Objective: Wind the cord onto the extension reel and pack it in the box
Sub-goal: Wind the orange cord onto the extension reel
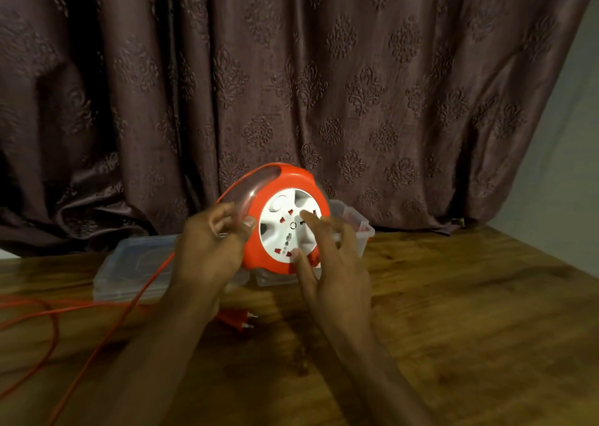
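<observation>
Left hand (207, 244) grips the reel (285, 218) by its clear edge, holding it up off the table (453, 312) so the white face points at the person. Right hand (330, 257) has fingers spread on that face, not closed on anything, I'd guess to spin it. Reel is orange with red sockets. Most of the cord (107, 322) lies loose on the table at left, plug (241, 320) near the wrists. Clear box (356, 227) and lid (136, 263) sit right behind.

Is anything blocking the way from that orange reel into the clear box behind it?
Nothing visible does. The reel is held up by the left hand, just in front of the open box. Its lid lies beside it. The loose cord still trails across the table.
</observation>
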